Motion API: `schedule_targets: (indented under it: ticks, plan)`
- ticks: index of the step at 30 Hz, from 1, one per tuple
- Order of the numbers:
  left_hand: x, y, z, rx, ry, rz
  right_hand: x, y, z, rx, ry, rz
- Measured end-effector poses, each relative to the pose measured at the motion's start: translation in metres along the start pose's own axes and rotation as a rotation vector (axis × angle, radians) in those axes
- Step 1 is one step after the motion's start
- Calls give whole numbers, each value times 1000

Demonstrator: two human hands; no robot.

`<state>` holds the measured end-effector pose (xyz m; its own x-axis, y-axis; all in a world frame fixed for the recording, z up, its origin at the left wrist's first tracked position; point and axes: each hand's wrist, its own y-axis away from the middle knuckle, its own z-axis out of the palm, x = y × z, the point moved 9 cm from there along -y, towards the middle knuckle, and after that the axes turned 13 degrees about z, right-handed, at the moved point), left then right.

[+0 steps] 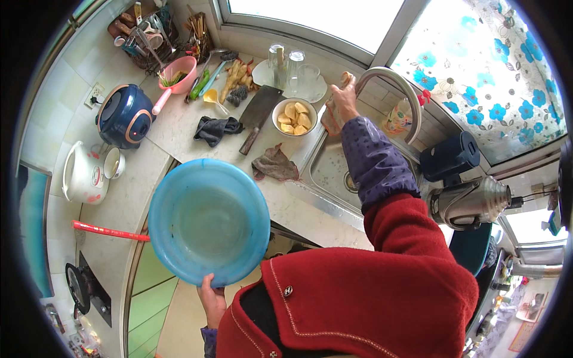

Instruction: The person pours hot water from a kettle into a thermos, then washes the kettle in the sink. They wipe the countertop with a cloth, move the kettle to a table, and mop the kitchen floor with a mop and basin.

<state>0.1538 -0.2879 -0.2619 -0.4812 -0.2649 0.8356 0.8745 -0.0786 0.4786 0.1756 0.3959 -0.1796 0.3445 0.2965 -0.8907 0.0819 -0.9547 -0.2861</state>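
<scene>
My left hand (211, 299) grips the near rim of a blue plastic basin (210, 223), which has cloudy liquid in its bottom. My right hand (344, 99) reaches to the back edge of the steel sink (333, 161), beside the curved faucet (405, 87); its fingers are bent at something small, possibly the tap handle, and I cannot tell whether they grip it. A brownish cloth (330, 118) hangs by that hand. Left of the sink stands a white bowl of peeled, cut potato pieces (294, 118), with a cleaver (261, 109) lying next to it.
A grey rag (275, 163) and a black cloth (217, 130) lie on the counter (179, 134). Ginger (235, 78), glasses (295, 67) and a pink strainer (179, 74) are at the back. A blue rice cooker (125, 116) stands left; a kettle (450, 156) and metal thermos (470, 203) stand right.
</scene>
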Motion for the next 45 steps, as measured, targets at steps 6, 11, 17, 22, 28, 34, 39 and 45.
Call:
schedule_targets:
  ticks: [6, 11, 17, 22, 28, 34, 39, 45]
  plan:
    - [17, -2, 67, -180, -135, 72, -5, 92, 1, -787, -62, 347]
    - [7, -11, 157, -476, -275, 89, 18, 214, -92, -1231, -300, 852]
    - [-65, 21, 287, -1043, -374, -213, 78, 207, -243, -840, -304, 875]
    - [-55, -4, 448, -1325, -803, 901, 166, 208, -343, -348, -432, 1146]
    - [-101, -16, 588, -1255, -1516, 1782, 247, 224, -339, -124, -469, 1210]
    - [-143, -69, 635, -1232, -1923, 1805, 288, 242, -307, -101, -504, 1275]
    - [-149, -89, 642, -1234, -2033, 1557, 287, 252, -316, -98, -492, 1293]
    - [-159, -64, 645, -1117, -1726, 1488, 279, 247, -329, -141, -338, 1271]
